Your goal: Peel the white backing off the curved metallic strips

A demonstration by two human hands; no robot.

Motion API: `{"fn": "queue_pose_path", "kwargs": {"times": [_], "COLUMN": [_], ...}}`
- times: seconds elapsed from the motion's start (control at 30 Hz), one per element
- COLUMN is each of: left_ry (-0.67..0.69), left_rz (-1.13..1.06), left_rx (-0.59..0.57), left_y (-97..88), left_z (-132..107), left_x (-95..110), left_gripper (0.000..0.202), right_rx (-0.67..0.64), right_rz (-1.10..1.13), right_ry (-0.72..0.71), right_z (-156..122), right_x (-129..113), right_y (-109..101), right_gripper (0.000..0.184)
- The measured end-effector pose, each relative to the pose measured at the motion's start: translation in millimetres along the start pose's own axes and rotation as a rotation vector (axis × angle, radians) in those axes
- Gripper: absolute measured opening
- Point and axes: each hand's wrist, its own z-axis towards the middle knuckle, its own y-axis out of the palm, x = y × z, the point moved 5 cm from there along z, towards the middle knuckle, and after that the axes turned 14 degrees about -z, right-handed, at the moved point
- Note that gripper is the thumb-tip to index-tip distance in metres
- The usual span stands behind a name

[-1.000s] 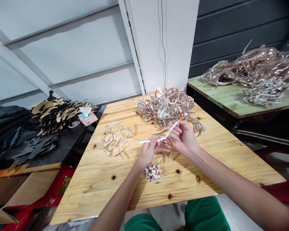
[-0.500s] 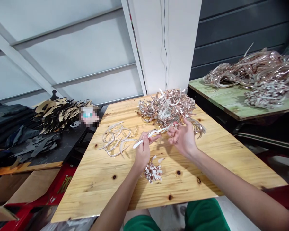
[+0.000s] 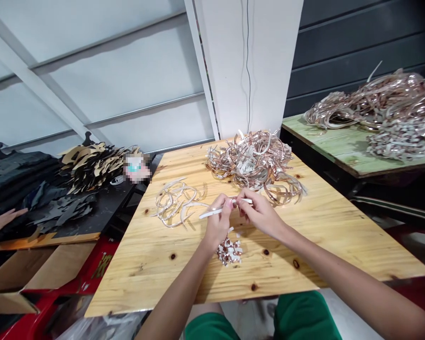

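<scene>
Pine tabletop (image 3: 145, 278): knotty bare wood, tilted in view, carrying three lots of material.
Far side: a tangled heap of copper-sheened strips (image 3: 255, 163).
Left side: loose pale curved strips (image 3: 175, 203), well apart from the heap.
Near edge side: a small heap of white-and-copper cut pieces (image 3: 229, 251).
Green tabletop (image 3: 326, 146): painted board to the right, with worn edges.
On it: a large mass of copper-sheened strips (image 3: 386, 106), with greyish-white strips (image 3: 400, 145) lying against it.
Black tabletop (image 3: 104, 219): to the left.
On it: black-and-tan cut pieces (image 3: 92, 167), dark grey cut pieces (image 3: 65, 210), and a blurred small pack (image 3: 137, 167).
</scene>
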Motion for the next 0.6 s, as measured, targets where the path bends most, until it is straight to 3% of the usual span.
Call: {"fn": "queue_pose_path", "kwargs": {"times": [0.13, 0.23, 0.4, 0.6], "left_ry": [-0.066, -0.077, -0.091, -0.124], "left_rz": [-0.007, 0.013, 0.046, -0.066], "left_rx": [-0.081, -0.111, -0.114, -0.132], "left_y": [8.3, 10.8, 10.6, 14.9], "left_z": [1, -1, -2, -1], "left_x": [-4, -6, -6, -10], "left_gripper": [0.048, 0.046, 0.051, 0.05], "right_rx": [0.007, -0.014, -0.082, -0.044], "right_rz": [-0.167, -0.213, -0.013, 0.307], "right_ry": [-0.147, -0.174, -0.048, 0.153], "right_z": [-3, -3, 0, 3], "right_x": [-12, -13, -3, 4], "right_y": [0, 0, 4, 7], "right_gripper": [0.017, 0.018, 0.022, 0.018]}}
